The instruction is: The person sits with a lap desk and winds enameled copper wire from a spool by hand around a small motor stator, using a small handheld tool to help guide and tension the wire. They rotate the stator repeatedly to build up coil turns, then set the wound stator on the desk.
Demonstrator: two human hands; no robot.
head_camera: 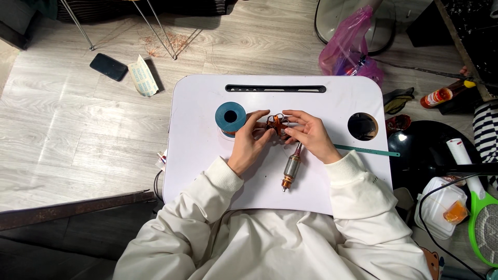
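Both hands meet over a white lap table [197, 155]. My left hand [250, 141] and my right hand [309, 134] together pinch a small copper-wound coil part [276, 124] between their fingertips. A blue spool of copper wire [231, 119] stands just left of my left hand. Below the hands lies a motor armature [291, 168] with a grey core, a shaft and a copper end, near my right wrist.
A thin green strip [368, 151] lies across the table's right side, beside a round cup hole [362, 126]. A phone [108, 67] and a packet [143, 76] lie on the floor at left. Pink bag [348, 47], bottle [440, 95] and clutter sit at right.
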